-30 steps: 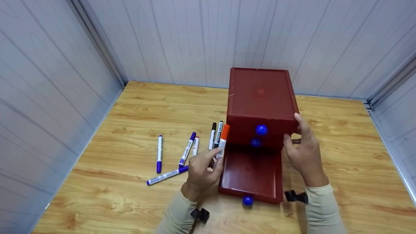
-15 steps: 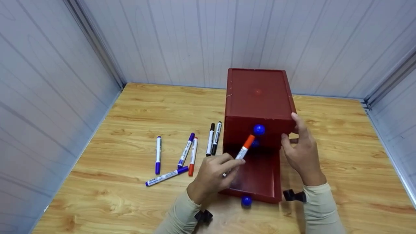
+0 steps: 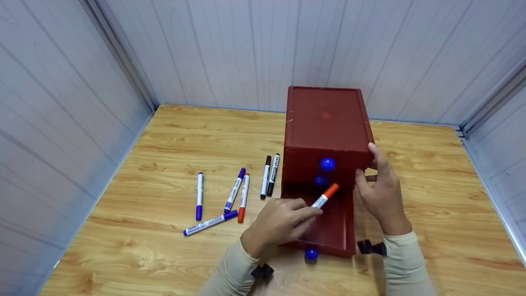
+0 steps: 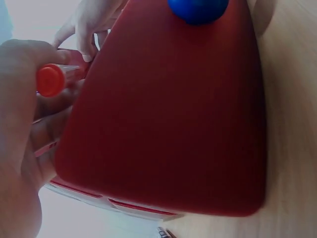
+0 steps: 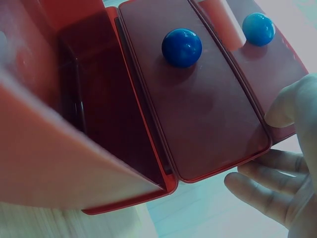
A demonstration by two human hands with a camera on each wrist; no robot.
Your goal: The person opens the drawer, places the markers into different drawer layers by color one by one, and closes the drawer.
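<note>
In the head view my left hand (image 3: 283,222) pinches a red-capped marker (image 3: 330,191), its cap end pointing up and right. It is above the pulled-out bottom drawer (image 3: 335,230) of a dark red drawer box (image 3: 328,119). The left wrist view shows the marker's red end (image 4: 51,80) between thumb and fingers, beside the drawer front (image 4: 168,114). My right hand (image 3: 382,197) rests on the box's right side; the right wrist view has its thumb (image 5: 282,110) at the edge of a shut drawer front (image 5: 208,109) and its fingers extended along the side.
Left of the box, several markers lie on the wooden table (image 3: 164,152): a black pair (image 3: 269,176), an orange-red one (image 3: 243,197) and purple ones (image 3: 199,196). Blue ball knobs (image 3: 327,164) stick out of the drawer fronts. Panelled walls (image 3: 213,53) enclose the table.
My left hand has carried the red-capped marker rightward from the box's left edge to over the open drawer, and the marker has tilted further right. The right hand has stayed put.
</note>
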